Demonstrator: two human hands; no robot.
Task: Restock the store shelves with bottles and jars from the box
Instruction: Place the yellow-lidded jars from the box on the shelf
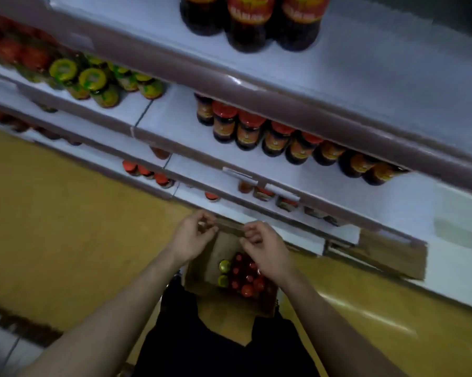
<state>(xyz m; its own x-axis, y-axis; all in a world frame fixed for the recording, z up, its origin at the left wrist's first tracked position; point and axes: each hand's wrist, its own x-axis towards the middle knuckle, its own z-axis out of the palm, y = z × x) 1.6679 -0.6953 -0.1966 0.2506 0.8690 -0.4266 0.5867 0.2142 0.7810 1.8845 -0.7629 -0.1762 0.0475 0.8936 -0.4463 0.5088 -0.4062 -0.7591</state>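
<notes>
Left hand [192, 236] and right hand [267, 250] both pinch the far flap of the brown cardboard box [202, 278], over red-capped bottles [245, 276].

A yellow floor [66, 227] runs along the foot of the shelving. At the lower left corner a dark strip [25, 326] crosses it, with pale tiles [0, 349] beyond. The person's dark trousers [224, 346] fill the bottom centre. To the right, a flat piece of brown cardboard [387, 254] lies against the white base of the shelving, apart from the floor's glossy reflection [371, 317].
</notes>
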